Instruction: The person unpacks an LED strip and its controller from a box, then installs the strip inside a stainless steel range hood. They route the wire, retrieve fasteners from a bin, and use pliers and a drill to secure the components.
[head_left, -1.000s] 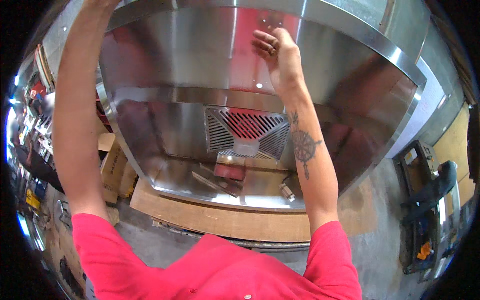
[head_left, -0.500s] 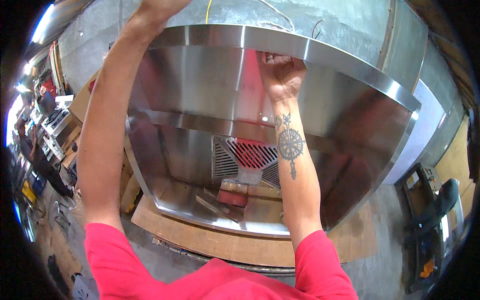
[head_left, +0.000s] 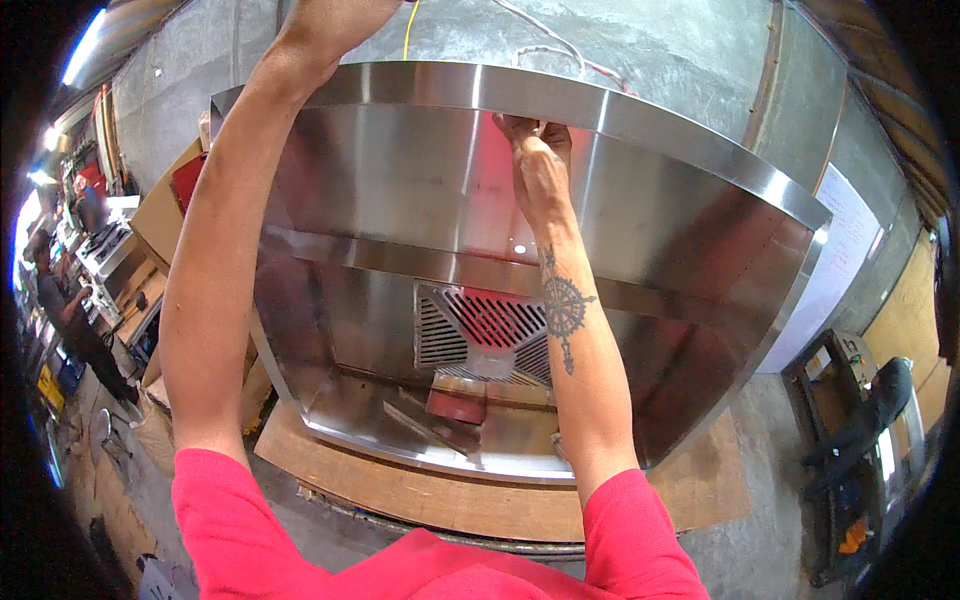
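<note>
A large stainless steel hood (head_left: 380, 180) stands tilted before me, its hollow underside facing me. My right hand (head_left: 540, 165) reaches up to the inside of its top rim, fingers bent and pinched together against the lip; whatever they hold is hidden. Above the rim, my left hand (head_left: 340, 25) reaches over behind the hood and its fingers run out of the picture, close to a yellow wire (head_left: 408, 35). Lower in the hood sits a slotted metal grille (head_left: 485, 330), with a red piece (head_left: 456, 406) below it.
The hood rests on a wooden board (head_left: 400, 490). Pale cables (head_left: 545, 35) rise behind it against a grey wall. Flattened cardboard (head_left: 165, 215) stands at left, with a person (head_left: 70, 320) beyond. Dark equipment (head_left: 865, 440) stands at right, near a white sheet (head_left: 825, 265).
My right hand has turned its wrist and shifted slightly left along the rim, its fingers now pinched. The left hand has moved slightly right, nearer the yellow wire. The view has shifted a little.
</note>
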